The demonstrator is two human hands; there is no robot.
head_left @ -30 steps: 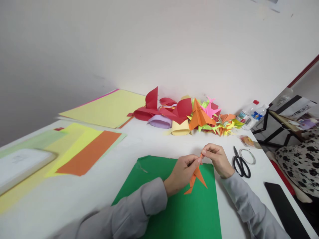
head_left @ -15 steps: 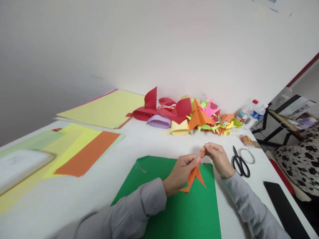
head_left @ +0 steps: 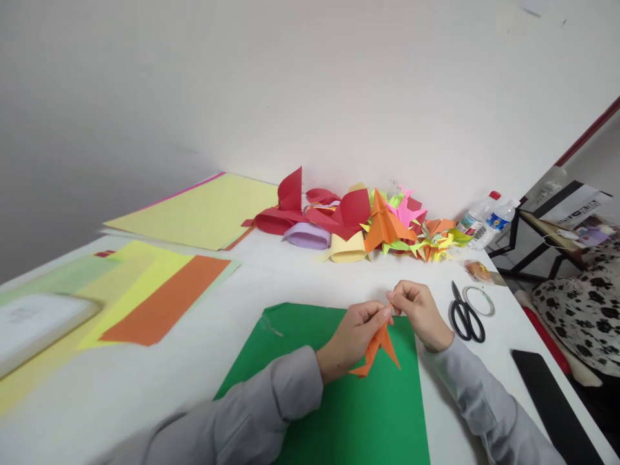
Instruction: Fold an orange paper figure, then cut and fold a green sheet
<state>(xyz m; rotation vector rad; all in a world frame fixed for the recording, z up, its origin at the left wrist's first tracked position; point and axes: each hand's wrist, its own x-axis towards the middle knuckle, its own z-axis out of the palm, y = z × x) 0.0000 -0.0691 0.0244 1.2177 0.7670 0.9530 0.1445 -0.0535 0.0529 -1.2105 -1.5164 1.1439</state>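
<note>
My left hand [head_left: 352, 336] and my right hand [head_left: 419, 311] meet above a green paper sheet [head_left: 339, 413] on the white table [head_left: 271, 284]. Both pinch a small folded orange paper figure [head_left: 378, 345] with pointed flaps. The left hand's fingers are closed on its body, and the right hand's fingertips pinch its top tip. Grey sleeves cover both forearms.
A heap of folded paper shapes [head_left: 358, 223] lies along the wall. Black scissors [head_left: 465, 314] and a tape ring [head_left: 479, 300] sit to the right, two water bottles [head_left: 484, 219] beyond. Yellow and orange sheets [head_left: 155, 290] lie left. A black flat object [head_left: 552, 403] is at right.
The orange figure's top tip has come down a little with my right hand's pinch. The view shifted slightly; both hands stay closed on the paper.
</note>
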